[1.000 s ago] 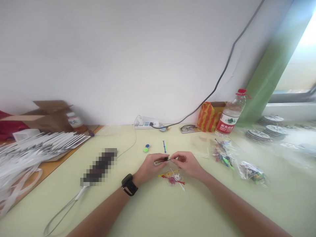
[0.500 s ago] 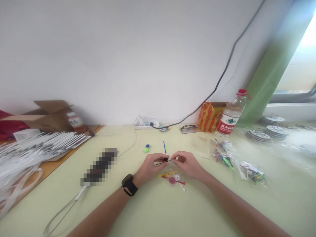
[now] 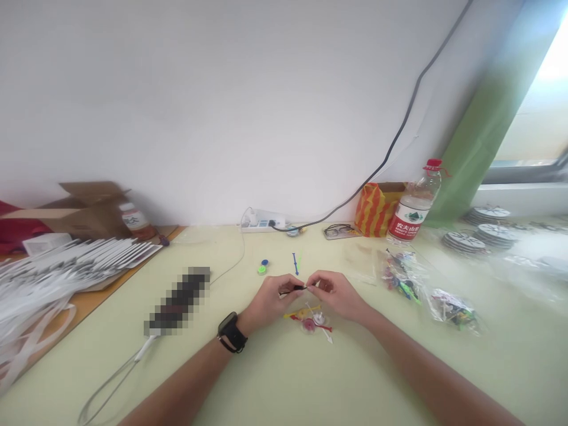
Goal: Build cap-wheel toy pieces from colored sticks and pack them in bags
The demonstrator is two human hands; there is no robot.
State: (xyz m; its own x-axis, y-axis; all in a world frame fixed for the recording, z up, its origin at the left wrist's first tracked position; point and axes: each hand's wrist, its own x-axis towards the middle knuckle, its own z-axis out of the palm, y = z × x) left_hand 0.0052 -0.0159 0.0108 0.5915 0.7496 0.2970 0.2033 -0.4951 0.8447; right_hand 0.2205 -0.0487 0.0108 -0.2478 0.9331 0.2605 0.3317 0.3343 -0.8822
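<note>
Left hand [image 3: 274, 296]: fingers pinching a slender black piece [image 3: 290, 290].
Right hand [image 3: 335, 291]: thumb and fingertips grasping its other end.
Black piece: between both hands, partly hidden.
Coloured pointers [image 3: 309, 325]: overlapping on the table [image 3: 275, 378], just nearside.

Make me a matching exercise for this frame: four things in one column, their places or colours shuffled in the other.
1. Black piece
2. Watch
3. Bag
4. Power strip

A. Striped red and yellow
B. White, by the wall
C. At the fingertips of the left hand
D. Strapped on the left wrist

Right pairs: 1-C, 2-D, 3-A, 4-B
</note>
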